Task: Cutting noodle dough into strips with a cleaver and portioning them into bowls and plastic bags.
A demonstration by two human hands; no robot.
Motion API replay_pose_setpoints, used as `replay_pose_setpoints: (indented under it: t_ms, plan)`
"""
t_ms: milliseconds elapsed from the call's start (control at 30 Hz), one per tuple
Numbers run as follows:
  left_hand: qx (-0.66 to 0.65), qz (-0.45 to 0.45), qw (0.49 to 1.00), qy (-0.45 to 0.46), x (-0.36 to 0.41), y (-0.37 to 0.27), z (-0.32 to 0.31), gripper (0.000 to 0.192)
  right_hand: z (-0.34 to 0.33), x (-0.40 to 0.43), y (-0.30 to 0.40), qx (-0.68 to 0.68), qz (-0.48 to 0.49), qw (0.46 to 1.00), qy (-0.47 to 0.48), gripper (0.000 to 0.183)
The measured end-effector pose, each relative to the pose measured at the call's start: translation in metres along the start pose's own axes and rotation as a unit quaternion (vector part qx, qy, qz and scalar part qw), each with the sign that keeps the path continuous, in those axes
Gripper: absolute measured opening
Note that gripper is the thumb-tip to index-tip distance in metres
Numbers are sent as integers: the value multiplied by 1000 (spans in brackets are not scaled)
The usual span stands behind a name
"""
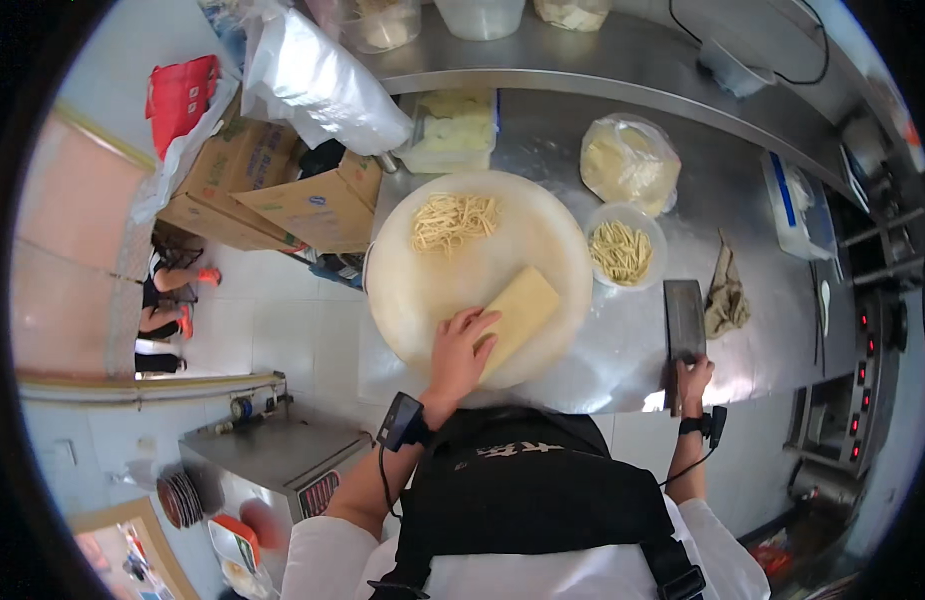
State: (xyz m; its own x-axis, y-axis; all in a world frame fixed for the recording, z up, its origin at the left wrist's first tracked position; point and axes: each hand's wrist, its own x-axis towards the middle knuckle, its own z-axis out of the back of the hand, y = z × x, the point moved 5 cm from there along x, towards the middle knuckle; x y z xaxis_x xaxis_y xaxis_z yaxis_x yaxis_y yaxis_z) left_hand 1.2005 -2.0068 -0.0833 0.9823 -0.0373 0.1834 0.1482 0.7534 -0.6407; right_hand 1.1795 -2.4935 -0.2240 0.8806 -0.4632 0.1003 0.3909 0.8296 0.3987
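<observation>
A pale yellow slab (524, 315), perhaps stacked sheets of tofu skin or dough, lies slanted on a round white cutting board (402, 300). My left hand (460, 349) grips the slab's near left end, with thumb and fingers against it. Cut strips (453, 221) form a loose pile at the board's far left. Off to the right, my right hand (692, 379) holds a cleaver (685, 319) by its handle. The blade lies flat over the steel table, apart from the board. Between board and cleaver, a round plastic tub (657, 251) contains thicker yellowish strips (620, 253).
Behind the tub sits a clear bag of yellowish food (629, 165). A crumpled cloth (725, 296) lies right of the cleaver. A plastic container (451, 131) stands behind the board, under a steel shelf (582, 75). Cardboard boxes (312, 195) crowd the left. A seated person's legs (174, 281) show beyond.
</observation>
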Motion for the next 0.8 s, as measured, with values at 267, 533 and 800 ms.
replay_pose_setpoints:
  t_ms: [267,533,800]
  plan:
    - [76,62,995,8,10,-26,1,35,8,-4,33,-72,-61,989,110,67]
    - [-66,-144,984,82,47,-49,-41,27,37,-41,44,159,-66,980,103,46]
    - [-62,-131,986,79,71,-30,-52,24,122,-68,188,264,37,947,179,50]
